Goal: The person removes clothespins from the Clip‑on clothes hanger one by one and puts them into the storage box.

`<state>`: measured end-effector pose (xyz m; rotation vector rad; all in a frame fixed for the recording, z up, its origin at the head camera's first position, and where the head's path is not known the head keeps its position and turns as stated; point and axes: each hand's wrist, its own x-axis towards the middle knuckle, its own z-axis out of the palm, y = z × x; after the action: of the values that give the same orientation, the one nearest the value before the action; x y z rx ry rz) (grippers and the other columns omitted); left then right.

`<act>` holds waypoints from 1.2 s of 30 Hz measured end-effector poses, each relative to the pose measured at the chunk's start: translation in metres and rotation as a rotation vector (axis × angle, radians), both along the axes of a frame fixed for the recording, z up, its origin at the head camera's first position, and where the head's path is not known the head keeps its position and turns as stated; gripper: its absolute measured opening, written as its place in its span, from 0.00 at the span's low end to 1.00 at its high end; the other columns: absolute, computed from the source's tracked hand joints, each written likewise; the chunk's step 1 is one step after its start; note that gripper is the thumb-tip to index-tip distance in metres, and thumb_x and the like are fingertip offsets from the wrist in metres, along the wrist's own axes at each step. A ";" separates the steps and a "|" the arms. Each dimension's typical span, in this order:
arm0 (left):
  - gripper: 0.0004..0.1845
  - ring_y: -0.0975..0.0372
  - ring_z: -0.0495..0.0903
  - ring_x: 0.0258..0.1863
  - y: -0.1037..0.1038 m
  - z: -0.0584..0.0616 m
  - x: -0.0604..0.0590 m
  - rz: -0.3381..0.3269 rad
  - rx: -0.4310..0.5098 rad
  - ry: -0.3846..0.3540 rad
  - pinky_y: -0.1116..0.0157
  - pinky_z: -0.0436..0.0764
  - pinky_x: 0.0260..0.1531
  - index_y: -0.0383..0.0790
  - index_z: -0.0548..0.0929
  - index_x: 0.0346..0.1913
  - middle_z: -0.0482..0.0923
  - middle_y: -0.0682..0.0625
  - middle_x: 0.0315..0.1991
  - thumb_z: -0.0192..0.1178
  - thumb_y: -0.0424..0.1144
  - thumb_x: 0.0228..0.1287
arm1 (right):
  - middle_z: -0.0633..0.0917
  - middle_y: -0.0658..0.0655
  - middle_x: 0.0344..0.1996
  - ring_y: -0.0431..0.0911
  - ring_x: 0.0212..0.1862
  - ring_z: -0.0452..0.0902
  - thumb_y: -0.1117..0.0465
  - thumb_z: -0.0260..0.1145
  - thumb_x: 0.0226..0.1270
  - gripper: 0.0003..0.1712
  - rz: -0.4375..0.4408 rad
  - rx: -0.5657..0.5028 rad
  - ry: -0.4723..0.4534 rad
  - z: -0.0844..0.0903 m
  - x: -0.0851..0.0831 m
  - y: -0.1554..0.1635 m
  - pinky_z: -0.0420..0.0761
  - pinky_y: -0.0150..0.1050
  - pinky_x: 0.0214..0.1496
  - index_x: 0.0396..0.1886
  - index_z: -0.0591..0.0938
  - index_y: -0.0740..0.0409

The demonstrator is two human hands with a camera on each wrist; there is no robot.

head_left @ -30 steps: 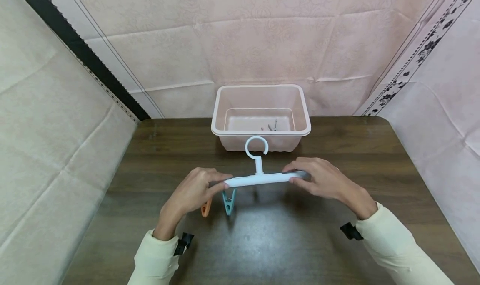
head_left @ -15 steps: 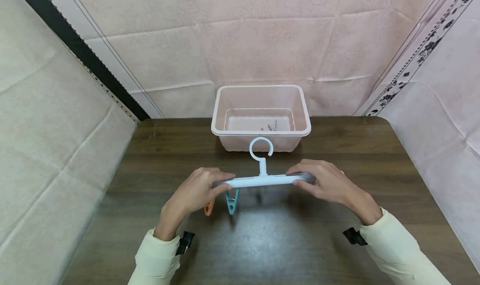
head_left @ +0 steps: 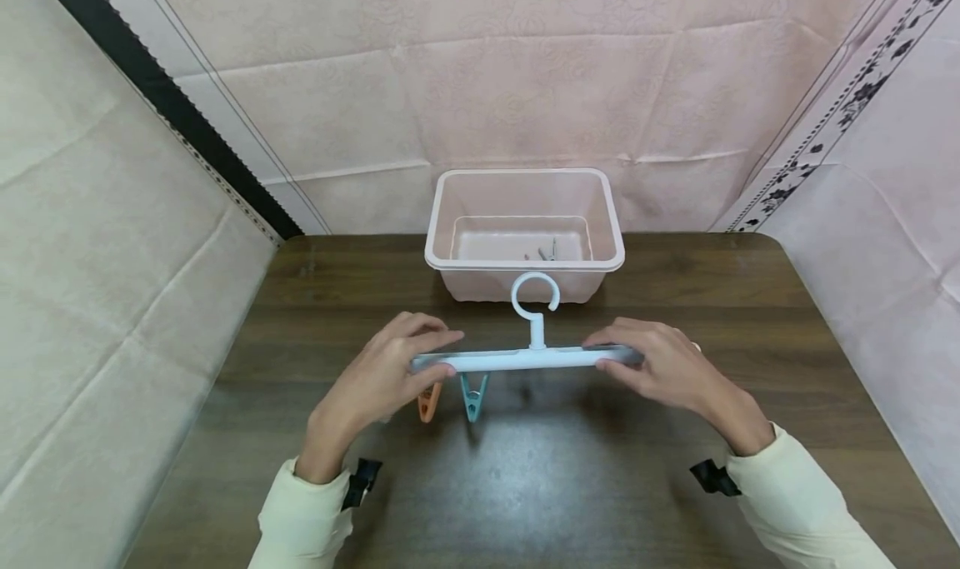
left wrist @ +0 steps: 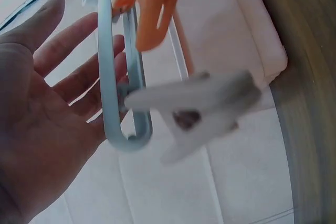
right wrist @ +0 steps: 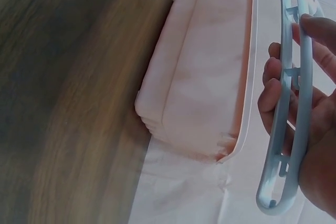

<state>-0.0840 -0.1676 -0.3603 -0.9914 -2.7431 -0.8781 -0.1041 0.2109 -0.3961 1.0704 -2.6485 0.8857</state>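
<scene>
The right hand (head_left: 663,362) grips the light-blue, bar-shaped plastic hanger (head_left: 510,361); the left hand (head_left: 380,376), fingers apart, is at its left end.

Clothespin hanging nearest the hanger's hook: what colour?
Teal. That clothespin shows best in the head view.

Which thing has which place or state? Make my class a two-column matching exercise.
1. pale pink plastic bin
2. clothes hanger
3. right hand
4. teal clothespin

A. grips the hanger's right side
B. stands near the table's far edge
C. hangs below the hanger's left half
D. pale blue, with a hook on top

Pairs: 1-B, 2-D, 3-A, 4-C
</scene>
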 end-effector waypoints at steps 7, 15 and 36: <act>0.29 0.53 0.71 0.59 -0.010 0.002 0.003 0.070 0.060 0.128 0.52 0.78 0.51 0.40 0.82 0.63 0.76 0.43 0.58 0.75 0.37 0.57 | 0.83 0.37 0.42 0.34 0.34 0.75 0.62 0.73 0.63 0.18 -0.027 -0.024 -0.003 -0.004 0.002 0.008 0.75 0.36 0.33 0.51 0.86 0.40; 0.29 0.50 0.72 0.58 -0.019 -0.006 0.007 0.128 0.194 0.263 0.52 0.77 0.47 0.36 0.83 0.59 0.78 0.41 0.56 0.77 0.31 0.52 | 0.83 0.38 0.41 0.35 0.32 0.74 0.66 0.75 0.60 0.21 -0.050 -0.082 0.011 -0.006 0.007 0.018 0.72 0.30 0.35 0.51 0.86 0.40; 0.41 0.51 0.79 0.53 -0.034 -0.024 0.020 0.299 0.445 0.190 0.66 0.72 0.56 0.40 0.64 0.76 0.81 0.40 0.53 0.71 0.36 0.63 | 0.84 0.40 0.39 0.37 0.33 0.75 0.70 0.77 0.56 0.24 -0.086 -0.144 0.017 -0.003 0.010 0.031 0.71 0.29 0.38 0.50 0.86 0.44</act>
<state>-0.0644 -0.2013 -0.3838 -0.5353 -2.3042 -1.1920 -0.0939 0.2421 -0.3995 0.9189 -2.5508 1.0261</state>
